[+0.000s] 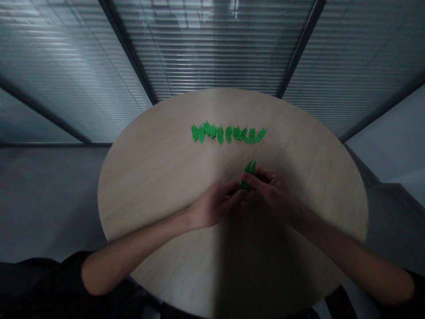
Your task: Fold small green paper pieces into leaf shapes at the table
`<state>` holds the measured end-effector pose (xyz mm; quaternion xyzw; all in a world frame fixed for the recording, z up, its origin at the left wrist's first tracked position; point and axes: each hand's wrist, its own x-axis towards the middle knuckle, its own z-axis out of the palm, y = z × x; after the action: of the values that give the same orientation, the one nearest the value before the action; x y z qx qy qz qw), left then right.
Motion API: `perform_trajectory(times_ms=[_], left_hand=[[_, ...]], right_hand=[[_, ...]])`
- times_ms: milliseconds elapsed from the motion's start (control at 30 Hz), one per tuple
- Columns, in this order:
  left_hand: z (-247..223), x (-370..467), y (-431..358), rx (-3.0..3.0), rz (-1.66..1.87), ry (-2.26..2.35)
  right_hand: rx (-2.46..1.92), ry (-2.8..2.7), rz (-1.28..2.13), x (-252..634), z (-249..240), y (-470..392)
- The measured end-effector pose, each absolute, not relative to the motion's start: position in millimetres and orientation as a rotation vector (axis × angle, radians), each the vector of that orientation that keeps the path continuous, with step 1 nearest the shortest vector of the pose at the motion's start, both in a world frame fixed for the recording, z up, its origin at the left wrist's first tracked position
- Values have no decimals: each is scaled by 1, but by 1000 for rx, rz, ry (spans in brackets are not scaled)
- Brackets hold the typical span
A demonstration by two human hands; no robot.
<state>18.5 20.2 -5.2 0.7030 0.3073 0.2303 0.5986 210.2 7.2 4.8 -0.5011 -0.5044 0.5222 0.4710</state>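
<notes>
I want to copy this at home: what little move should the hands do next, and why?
Perhaps lay the green piece down by the green row: the left hand and right hand both hold it, and its two points look like those on some row pieces.

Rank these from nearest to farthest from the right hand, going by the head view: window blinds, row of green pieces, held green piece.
1. Held green piece, gripped by the right hand.
2. Row of green pieces, ahead and leftward on the table.
3. Window blinds, beyond the table's far edge.
</notes>
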Motion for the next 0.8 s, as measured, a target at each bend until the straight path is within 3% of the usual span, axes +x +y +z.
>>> perform_trajectory(times_ms=[800], left_hand=[[3, 19, 23, 1578, 604, 683]], right_hand=[[-1117, -1351, 1277, 213, 6, 8]])
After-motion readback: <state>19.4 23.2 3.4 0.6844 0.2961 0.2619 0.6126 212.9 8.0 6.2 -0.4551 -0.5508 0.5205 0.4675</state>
